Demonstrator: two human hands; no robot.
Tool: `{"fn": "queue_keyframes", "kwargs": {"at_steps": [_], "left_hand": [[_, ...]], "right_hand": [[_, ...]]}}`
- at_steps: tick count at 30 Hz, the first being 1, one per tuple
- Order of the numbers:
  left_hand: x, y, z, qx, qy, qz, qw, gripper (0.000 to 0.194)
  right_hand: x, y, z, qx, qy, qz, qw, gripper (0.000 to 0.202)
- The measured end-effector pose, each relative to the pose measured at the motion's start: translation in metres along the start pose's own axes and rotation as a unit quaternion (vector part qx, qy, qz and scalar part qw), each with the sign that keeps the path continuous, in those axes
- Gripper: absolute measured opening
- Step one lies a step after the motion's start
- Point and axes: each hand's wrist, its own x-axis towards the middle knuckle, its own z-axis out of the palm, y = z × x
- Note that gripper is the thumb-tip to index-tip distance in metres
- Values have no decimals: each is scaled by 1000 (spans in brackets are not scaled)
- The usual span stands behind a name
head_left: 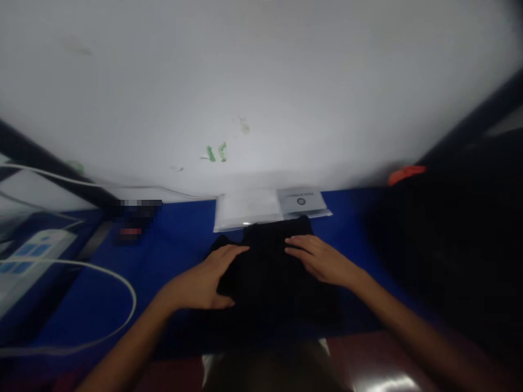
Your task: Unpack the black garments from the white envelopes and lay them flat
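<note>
A black folded garment (267,272) lies on the blue table cover (175,239) in front of me. My left hand (210,280) rests on the garment's left side, fingers together, thumb at its lower edge. My right hand (316,258) lies flat on its upper right part, fingers spread toward the middle. Neither hand grips the cloth. The frame is blurred.
A clear plastic bag with a printed label (272,207) lies just beyond the garment against the white wall. A white power strip (30,250) and a looping white cable (122,283) are at left. A dark pile (457,245) with an orange tag (406,174) fills the right.
</note>
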Motion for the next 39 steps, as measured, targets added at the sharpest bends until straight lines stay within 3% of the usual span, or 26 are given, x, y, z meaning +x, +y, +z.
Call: {"fn": "queue_keyframes", "kwargs": {"at_steps": [3, 7, 9, 11, 13, 15, 18, 20, 23, 25, 27, 28, 30, 32, 35, 37, 39], "left_hand": [[-18, 0, -6, 47, 33, -55, 997, 87], [9, 17, 28, 102, 100, -16, 990, 76], [27, 23, 46, 125, 115, 19, 985, 46], [32, 24, 52, 119, 147, 29, 982, 17], [22, 21, 45, 79, 195, 17, 978, 12], [-4, 12, 29, 23, 227, -10, 974, 14], [-51, -13, 4, -28, 190, -73, 979, 28], [-77, -34, -9, -13, 166, -130, 977, 25], [-92, -54, -17, 68, 194, -207, 957, 18], [-83, -49, -14, 117, 253, -210, 937, 20], [-62, -30, -6, 139, 286, -150, 936, 25], [-48, -17, 0, 138, 269, -101, 948, 31], [-21, 8, 13, 135, 150, -14, 979, 52], [1, 24, 22, 133, 87, 46, 986, 46], [20, 27, 25, 112, 62, 78, 989, 11], [28, 18, 20, 93, 84, 69, 990, 12], [36, 5, 12, 88, 125, 34, 988, 15]], "right_hand": [[2, -1, 0, -18, -26, -8, 999, 67], [16, -6, 10, -43, -41, -51, 997, 54], [22, -7, 15, -63, -32, -71, 995, 35], [23, -7, 16, -71, -9, -80, 994, 25], [17, -4, 9, -59, 15, -77, 995, 27], [4, -1, -2, -38, 38, -61, 997, 31], [-19, 3, -19, -10, 56, -17, 998, 37], [-32, 4, -26, 6, 47, 26, 999, 39], [-42, 4, -30, 17, 29, 83, 996, 42], [-42, 1, -31, 38, 27, 95, 994, 40], [-39, -2, -32, 64, 19, 91, 994, 37], [-37, -3, -32, 69, 9, 87, 994, 34], [-33, -5, -32, 60, -24, 82, 995, 35], [-31, -6, -30, 42, -52, 81, 994, 39], [-30, -4, -30, 38, -56, 84, 994, 23], [-29, -1, -31, 43, -43, 91, 994, 13], [-25, 5, -33, 44, -26, 104, 993, 16]]}}
